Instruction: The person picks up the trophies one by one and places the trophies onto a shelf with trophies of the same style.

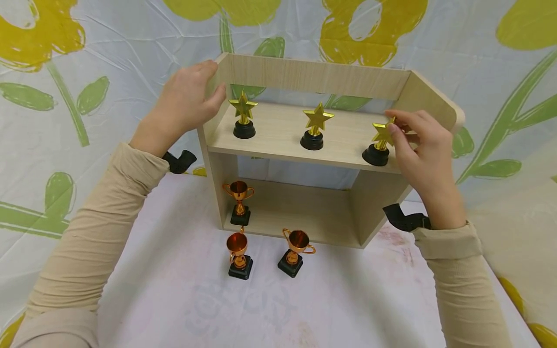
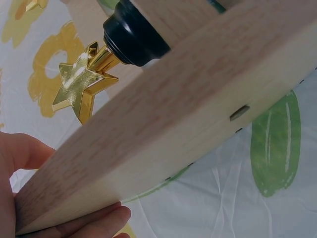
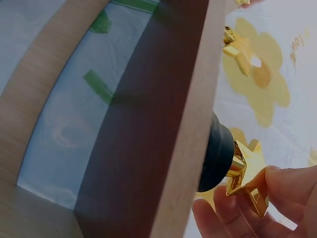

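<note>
On the upper board of a small wooden shelf point(image 1: 278, 116) stand three gold star trophies with round black bases. My right hand point(image 1: 424, 145) pinches the star of the rightmost star trophy point(image 1: 376, 153) between thumb and fingers; in the right wrist view its black base point(image 3: 218, 153) meets the board. My left hand point(image 1: 184, 96) grips the shelf's left side panel point(image 2: 124, 129), thumb on one face and fingers on the other. Nearest to that hand is the left star trophy point(image 1: 244, 128). The middle star trophy point(image 1: 313, 139) stands apart from both hands.
A bronze cup trophy point(image 1: 240, 208) stands at the left of the lower compartment. Two more, a left bronze cup point(image 1: 238, 249) and a right bronze cup point(image 1: 296, 249), stand on the white tabletop point(image 1: 174, 290) before the shelf. Behind hangs a flowered cloth point(image 1: 130, 43).
</note>
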{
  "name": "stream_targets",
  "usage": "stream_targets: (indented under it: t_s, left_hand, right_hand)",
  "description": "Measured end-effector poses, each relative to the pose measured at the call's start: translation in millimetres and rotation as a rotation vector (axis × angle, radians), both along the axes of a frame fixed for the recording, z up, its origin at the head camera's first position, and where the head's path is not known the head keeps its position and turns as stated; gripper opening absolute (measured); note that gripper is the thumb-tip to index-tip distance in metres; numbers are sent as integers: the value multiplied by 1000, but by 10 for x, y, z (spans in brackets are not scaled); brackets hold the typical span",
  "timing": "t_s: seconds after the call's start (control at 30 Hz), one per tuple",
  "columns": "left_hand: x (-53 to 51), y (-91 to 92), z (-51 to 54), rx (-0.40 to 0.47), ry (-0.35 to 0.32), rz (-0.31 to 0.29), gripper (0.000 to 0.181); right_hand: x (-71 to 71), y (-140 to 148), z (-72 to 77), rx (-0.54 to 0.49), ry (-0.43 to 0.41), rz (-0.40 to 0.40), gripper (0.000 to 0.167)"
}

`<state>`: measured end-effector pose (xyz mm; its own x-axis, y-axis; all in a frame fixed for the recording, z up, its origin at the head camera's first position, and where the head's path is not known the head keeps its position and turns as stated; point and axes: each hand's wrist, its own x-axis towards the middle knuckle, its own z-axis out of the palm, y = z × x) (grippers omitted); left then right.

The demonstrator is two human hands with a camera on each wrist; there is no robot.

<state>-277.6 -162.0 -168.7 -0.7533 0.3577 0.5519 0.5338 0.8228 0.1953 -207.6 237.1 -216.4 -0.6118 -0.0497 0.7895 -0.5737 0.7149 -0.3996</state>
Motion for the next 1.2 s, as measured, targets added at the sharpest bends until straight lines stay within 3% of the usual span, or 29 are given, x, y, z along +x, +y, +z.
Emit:
stream_targets:
  t_s: [0.4,0.7,0.83,1.07,1.2]
  left_hand:
    - [11,-1,4,7,10,-7,45]
    - [6,-2,3,-11,6,1,41]
    - [1,-9,2,-7,5,2,43]
    - [1,-12,2,-4,2,-2,46]
    - [8,-4,4,-3,2,-7,46]
  right_hand:
    - [-68,-24,-16,-14,7,-38,24]
    - [-49,-76,27,-87,-17,-32,28]
    - [-53,-101,60,-87,48,-59,26]
    - [-54,-117,170,67,248,-97,20]
    - [-46,-87,228,173,256,-121,22]
